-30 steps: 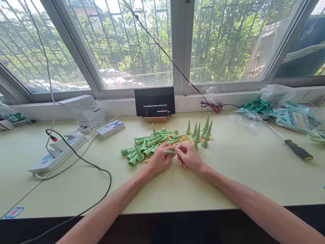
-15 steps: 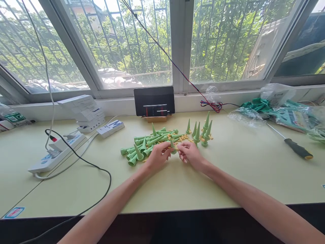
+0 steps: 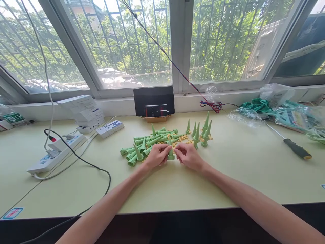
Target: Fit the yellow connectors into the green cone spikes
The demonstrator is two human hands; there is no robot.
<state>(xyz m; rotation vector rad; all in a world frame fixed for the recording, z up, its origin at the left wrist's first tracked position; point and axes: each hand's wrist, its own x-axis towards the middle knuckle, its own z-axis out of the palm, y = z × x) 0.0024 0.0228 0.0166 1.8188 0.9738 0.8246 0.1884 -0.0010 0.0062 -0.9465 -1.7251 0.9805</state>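
My left hand (image 3: pixel 158 155) pinches a green plastic cone-shaped spike (image 3: pixel 171 154), which stands point up with its wide round base low over the table. Close to the spike's right side is my right hand (image 3: pixel 188 155), its fingertips pressed together; whatever is between them is too small to make out. A heap of similar green spikes (image 3: pixel 132 156) lies left of and behind my hands, some lying down and some upright. Small yellow pegs (image 3: pixel 183 137) are scattered behind the hands. Several upright spikes (image 3: pixel 205 144) stand to the right, some with yellow pegs sticking out sideways.
A dark tablet (image 3: pixel 153 96) leans at the window behind the heap. Leftward are a power strip (image 3: pixel 57 154), stacked white boxes (image 3: pixel 88 113) and a black cable (image 3: pixel 88 162). A screwdriver (image 3: pixel 296 147) and plastic bags (image 3: pixel 289 113) lie to the right.
The spike in my left hand has come down slightly towards me and now stands more upright. My right hand's fingers have closed in tighter beside it.
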